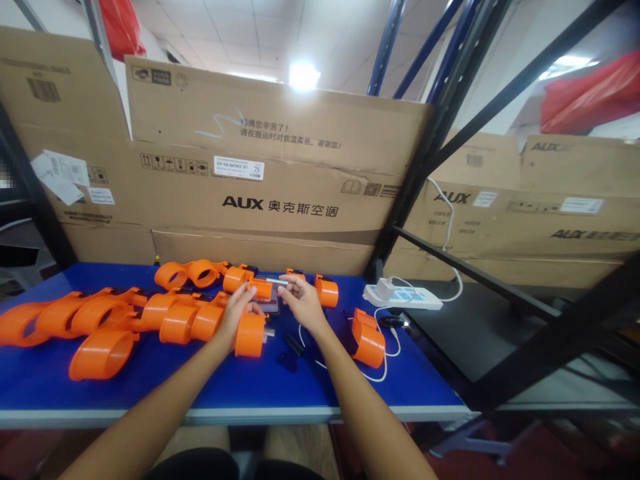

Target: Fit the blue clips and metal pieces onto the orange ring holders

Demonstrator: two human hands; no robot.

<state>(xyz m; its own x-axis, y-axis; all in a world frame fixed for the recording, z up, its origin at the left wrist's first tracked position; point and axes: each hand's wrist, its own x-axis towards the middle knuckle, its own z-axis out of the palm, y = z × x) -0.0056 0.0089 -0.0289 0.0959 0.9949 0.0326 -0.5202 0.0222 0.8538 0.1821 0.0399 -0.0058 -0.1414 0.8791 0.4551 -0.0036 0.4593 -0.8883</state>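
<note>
My left hand [237, 315] is closed around an orange plastic part [261, 289] above the middle of the blue table. Between the fingertips of my right hand [303, 301], a small thin whitish strip [277, 281] is pinched, its far end close to the orange part. Behind both hands lies a flat dark-edged device [273, 305], partly covered. Just below my left hand sits an orange ring-shaped piece [250, 335]; whether the hand touches it is unclear. Small black items [291, 353] lie on the table below my right hand.
Several orange ring pieces [103, 353] spread over the left of the blue table [240, 390]. On the right, another orange piece [369, 340] stands among white cables [380, 379]. A power strip [419, 297] lies by the black rack post. Large cardboard [280, 173] walls off the back.
</note>
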